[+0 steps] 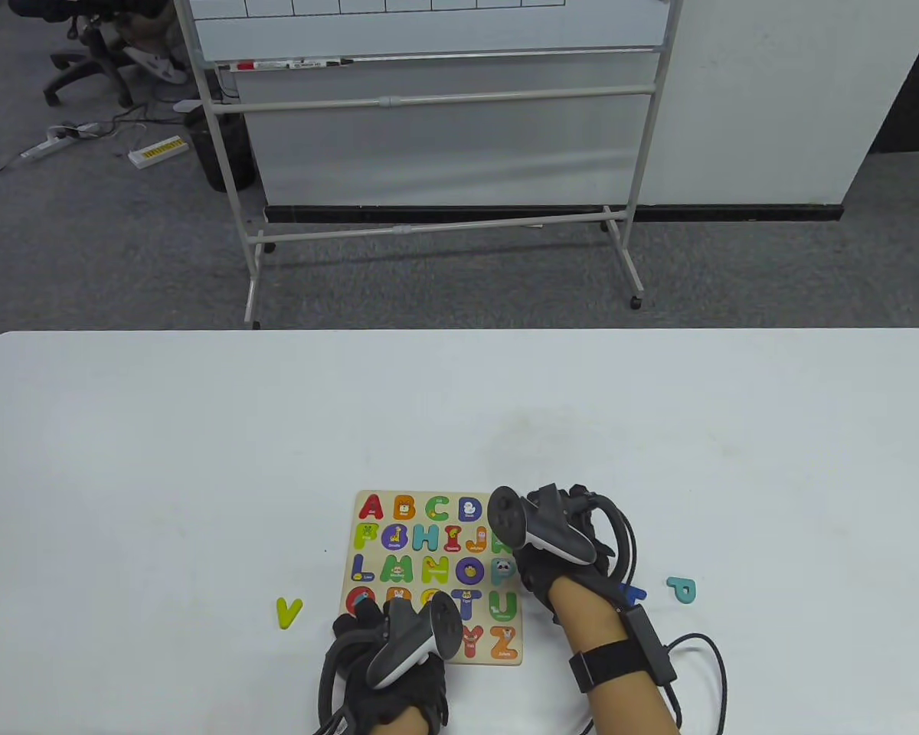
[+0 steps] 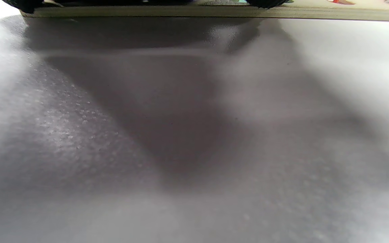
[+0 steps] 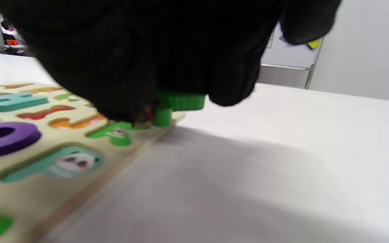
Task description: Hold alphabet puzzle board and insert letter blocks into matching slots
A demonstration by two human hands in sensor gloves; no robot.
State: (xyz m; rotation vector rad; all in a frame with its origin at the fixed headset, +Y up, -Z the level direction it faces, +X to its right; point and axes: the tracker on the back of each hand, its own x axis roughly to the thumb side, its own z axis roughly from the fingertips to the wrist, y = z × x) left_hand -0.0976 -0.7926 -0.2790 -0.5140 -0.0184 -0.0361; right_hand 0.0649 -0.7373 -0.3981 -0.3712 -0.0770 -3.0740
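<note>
The alphabet puzzle board (image 1: 431,576) lies flat on the white surface (image 1: 199,459), close to its near edge, between the two hands. Most of its slots already carry letters: A, C, H, I, L, M, N, O, T, U and Z can be read from the table view. A few slots show only their animal pictures, among them the teal P slot with a panda (image 3: 54,163) on the board's right side. The task looks well past halfway, judging by the filled rows.

Three loose letters remain off the board: a yellow-green V (image 1: 289,612) to the board's left, a teal P (image 1: 682,589) well to its right, and a blue piece (image 1: 634,592) between the P and the right forearm, mostly hidden.

The right hand (image 1: 555,540) is over the board's right edge, in the second row. In the right wrist view its gloved fingers (image 3: 228,81) close around a green letter block (image 3: 176,104), pinching it from above; the block's lower part touches the board at that edge, just above a green slot (image 3: 115,133). It seems to be partway into seating, not yet flush.

The left hand (image 1: 387,651) rests on the board's near left corner, fingers (image 1: 356,616) laid over the bottom rows, pressing it down rather than gripping anything. The left wrist view shows only the board's edge and fingertips on top of it.
</note>
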